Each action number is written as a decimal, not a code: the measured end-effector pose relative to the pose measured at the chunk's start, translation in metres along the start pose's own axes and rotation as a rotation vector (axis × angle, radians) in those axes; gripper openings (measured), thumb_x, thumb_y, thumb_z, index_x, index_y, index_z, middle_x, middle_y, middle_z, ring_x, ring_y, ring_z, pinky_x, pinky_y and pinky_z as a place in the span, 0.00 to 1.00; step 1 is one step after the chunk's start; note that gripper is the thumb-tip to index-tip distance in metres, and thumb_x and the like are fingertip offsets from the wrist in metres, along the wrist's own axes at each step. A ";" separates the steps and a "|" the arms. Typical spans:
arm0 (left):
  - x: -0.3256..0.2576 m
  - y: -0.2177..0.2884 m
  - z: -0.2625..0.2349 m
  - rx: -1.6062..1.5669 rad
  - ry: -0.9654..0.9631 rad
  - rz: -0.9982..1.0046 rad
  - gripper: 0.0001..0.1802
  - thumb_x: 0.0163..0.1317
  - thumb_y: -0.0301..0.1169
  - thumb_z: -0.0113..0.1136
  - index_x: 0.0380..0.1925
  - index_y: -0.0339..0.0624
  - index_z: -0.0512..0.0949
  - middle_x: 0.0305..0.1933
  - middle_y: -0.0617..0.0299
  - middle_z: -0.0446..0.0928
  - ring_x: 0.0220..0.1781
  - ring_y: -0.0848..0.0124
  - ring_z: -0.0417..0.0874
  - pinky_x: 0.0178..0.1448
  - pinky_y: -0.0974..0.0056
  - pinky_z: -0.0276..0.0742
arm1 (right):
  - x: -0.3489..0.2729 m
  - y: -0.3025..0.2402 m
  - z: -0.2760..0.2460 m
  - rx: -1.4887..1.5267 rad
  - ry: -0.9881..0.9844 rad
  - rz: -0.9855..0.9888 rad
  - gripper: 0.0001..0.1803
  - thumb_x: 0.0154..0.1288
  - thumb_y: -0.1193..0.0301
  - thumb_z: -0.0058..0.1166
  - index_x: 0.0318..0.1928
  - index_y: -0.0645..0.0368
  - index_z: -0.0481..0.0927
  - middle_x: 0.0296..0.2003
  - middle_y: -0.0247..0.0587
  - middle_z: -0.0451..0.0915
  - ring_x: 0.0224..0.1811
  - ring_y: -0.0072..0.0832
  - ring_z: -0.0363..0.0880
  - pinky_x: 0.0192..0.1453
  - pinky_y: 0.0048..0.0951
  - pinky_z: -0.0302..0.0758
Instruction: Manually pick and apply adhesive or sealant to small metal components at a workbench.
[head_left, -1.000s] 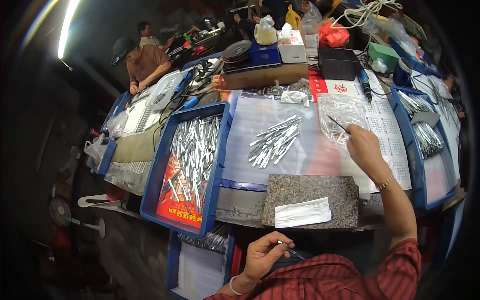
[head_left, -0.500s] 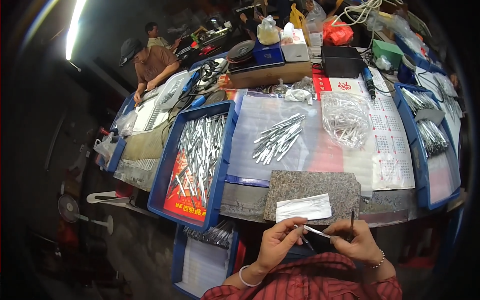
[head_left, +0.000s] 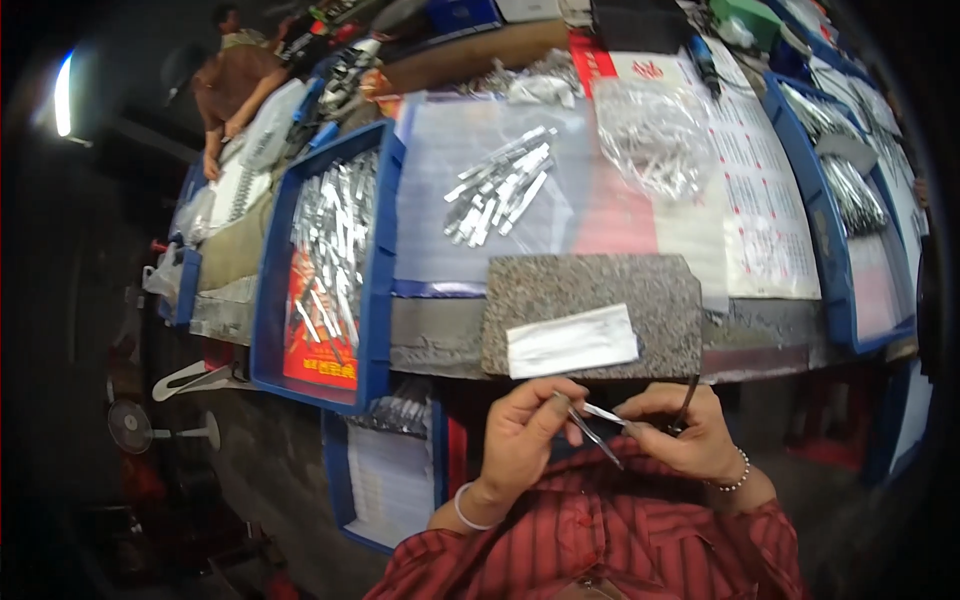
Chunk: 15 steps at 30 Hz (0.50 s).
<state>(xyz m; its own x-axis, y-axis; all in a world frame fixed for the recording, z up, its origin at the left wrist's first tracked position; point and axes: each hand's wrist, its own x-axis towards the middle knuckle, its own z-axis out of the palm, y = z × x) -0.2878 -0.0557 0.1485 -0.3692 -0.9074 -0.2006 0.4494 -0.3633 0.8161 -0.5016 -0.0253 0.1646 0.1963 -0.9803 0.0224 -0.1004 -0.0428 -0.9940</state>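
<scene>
My left hand (head_left: 522, 430) is closed in a pinch on one end of slim metal tweezers (head_left: 603, 447), whose two legs spread apart in a V. The fingers of my right hand (head_left: 690, 432) close on the upper, brighter leg. A thin dark rod (head_left: 690, 398) stands up from the same right hand; its lower part is hidden. Just beyond my hands, a folded white paper or cloth (head_left: 572, 341) lies on a speckled stone slab (head_left: 660, 290). Similar slim silvery pieces (head_left: 503, 187) lie in a pile on the plastic-covered table.
A blue tray (head_left: 375, 270) of silvery pieces stands left, another blue tray (head_left: 843, 270) right. Below the table edge is a lower blue bin (head_left: 437, 470). A clear bag (head_left: 655, 140) of pieces lies beyond the slab. A person (head_left: 235, 85) works at far left.
The view has tilted down and shifted, so the table things sit higher and further left. The tweezers have turned between my fingers, and their lower leg shows more plainly.
</scene>
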 end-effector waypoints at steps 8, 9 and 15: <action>0.005 -0.011 -0.005 -0.128 -0.013 -0.009 0.12 0.72 0.29 0.53 0.47 0.30 0.76 0.39 0.55 0.79 0.30 0.74 0.79 0.38 0.73 0.76 | 0.000 0.002 0.009 -0.121 0.014 -0.096 0.14 0.54 0.82 0.59 0.44 0.62 0.83 0.22 0.37 0.73 0.20 0.22 0.73 0.23 0.23 0.67; 0.005 -0.011 -0.005 -0.130 -0.012 -0.013 0.12 0.72 0.29 0.53 0.47 0.30 0.76 0.39 0.55 0.79 0.30 0.74 0.79 0.38 0.73 0.76 | 0.001 0.002 0.011 -0.151 0.026 -0.141 0.16 0.53 0.82 0.59 0.45 0.62 0.83 0.22 0.37 0.72 0.19 0.23 0.73 0.22 0.23 0.67; 0.002 -0.012 -0.004 -0.092 -0.004 0.005 0.12 0.72 0.29 0.53 0.47 0.30 0.76 0.39 0.55 0.79 0.31 0.75 0.80 0.39 0.72 0.76 | 0.002 0.002 0.016 -0.265 0.043 -0.271 0.20 0.49 0.83 0.60 0.47 0.62 0.82 0.22 0.36 0.72 0.18 0.25 0.73 0.20 0.25 0.68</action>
<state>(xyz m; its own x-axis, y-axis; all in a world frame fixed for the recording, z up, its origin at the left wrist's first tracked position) -0.2903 -0.0544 0.1361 -0.3699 -0.9085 -0.1945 0.5242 -0.3770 0.7636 -0.4853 -0.0243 0.1610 0.2102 -0.9335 0.2906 -0.3000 -0.3445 -0.8896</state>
